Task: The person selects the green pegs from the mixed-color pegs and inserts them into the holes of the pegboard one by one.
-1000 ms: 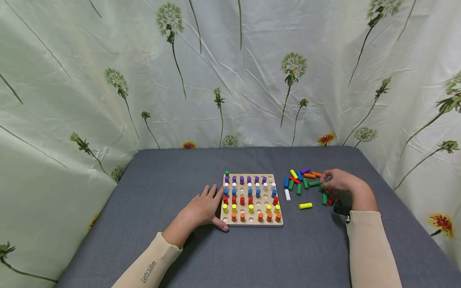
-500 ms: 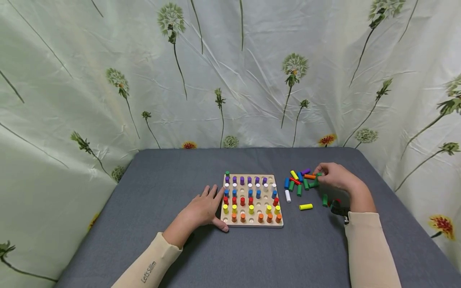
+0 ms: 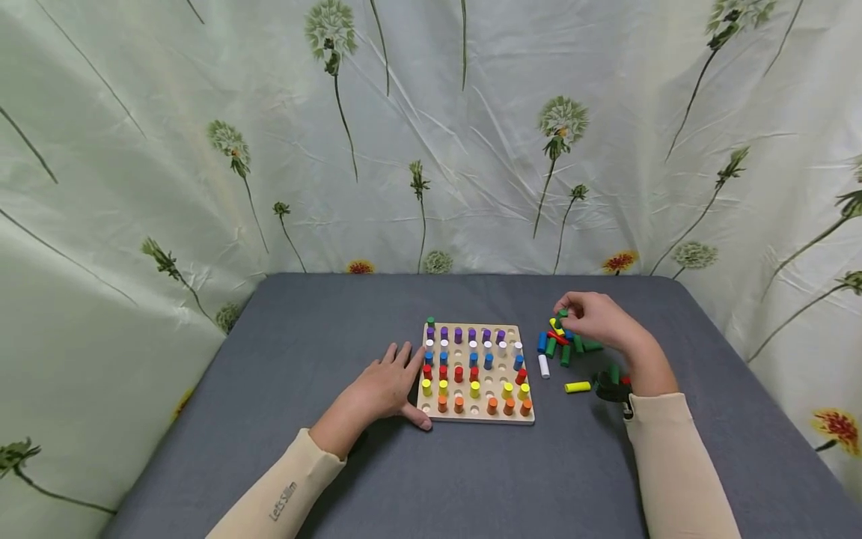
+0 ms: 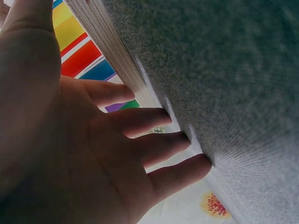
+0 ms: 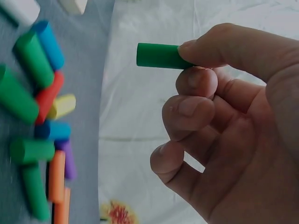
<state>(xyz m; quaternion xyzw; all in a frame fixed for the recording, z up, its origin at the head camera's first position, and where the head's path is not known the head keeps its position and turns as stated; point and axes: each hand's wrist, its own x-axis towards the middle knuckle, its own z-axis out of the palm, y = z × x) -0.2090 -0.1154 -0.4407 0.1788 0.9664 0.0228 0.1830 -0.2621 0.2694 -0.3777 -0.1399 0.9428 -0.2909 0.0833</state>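
Observation:
My right hand (image 3: 602, 322) pinches a green peg (image 5: 161, 55) between thumb and fingertips, above the loose pegs in the head view. In the right wrist view the peg sticks out past the thumb, clear of the table. The left hand (image 3: 384, 385) lies with spread, straight fingers along the left edge of a wooden pegboard (image 3: 501, 414), thumb at its near left corner. Rows of purple, white, blue, red, yellow and orange pegs stand upright in the board, with some bare holes among them. One green peg (image 3: 431, 321) stands at its far left corner.
Right of the board lies a loose pile of pegs in several colours, partly hidden by the right hand. A white peg (image 3: 544, 366) and a yellow peg (image 3: 577, 387) lie nearer. Behind the grey table (image 3: 337, 314) hangs a flowered curtain (image 3: 485, 150).
My right hand has taken a green peg from the right side of the pile, lifted it and moved left toward the board. The left hand keeps its place at the board's edge.

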